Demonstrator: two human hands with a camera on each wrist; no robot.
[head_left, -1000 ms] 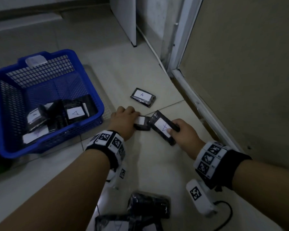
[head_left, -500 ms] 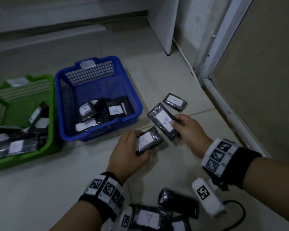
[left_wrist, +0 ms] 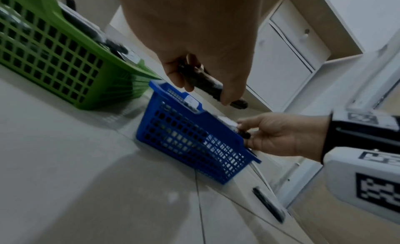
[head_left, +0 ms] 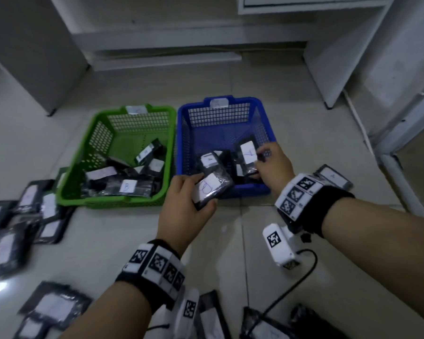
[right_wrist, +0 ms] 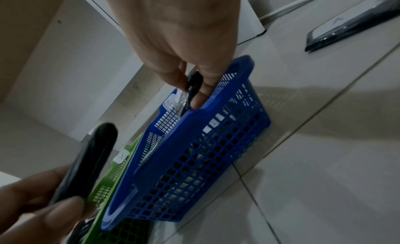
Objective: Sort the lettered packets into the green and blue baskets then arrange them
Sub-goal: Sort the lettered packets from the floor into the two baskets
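Note:
A green basket (head_left: pixel 71 174) and a blue basket (head_left: pixel 264 118) stand side by side on the floor, each with several black packets inside. My left hand (head_left: pixel 184 204) grips a black packet marked D (head_left: pixel 211 189) just in front of the blue basket's near left corner. My right hand (head_left: pixel 274 165) pinches a packet marked A (head_left: pixel 247 155) over the blue basket's right side. In the left wrist view the left hand (left_wrist: pixel 201 73) holds its packet (left_wrist: pixel 212 87) above the blue basket (left_wrist: pixel 194 141). The right wrist view shows the fingers (right_wrist: pixel 201 92) pinching the packet's edge (right_wrist: pixel 192 87).
Several loose packets lie on the floor at the left (head_left: pixel 22 221), in front near my arms (head_left: pixel 54 307), and one at the right (head_left: pixel 333 177). White cabinets (head_left: pixel 340 57) and a door frame (head_left: pixel 397 148) stand behind and to the right.
Both hands lifted their packets off the floor and carried them left toward the baskets. The right hand's A packet now hangs over the blue basket. My view swung left.

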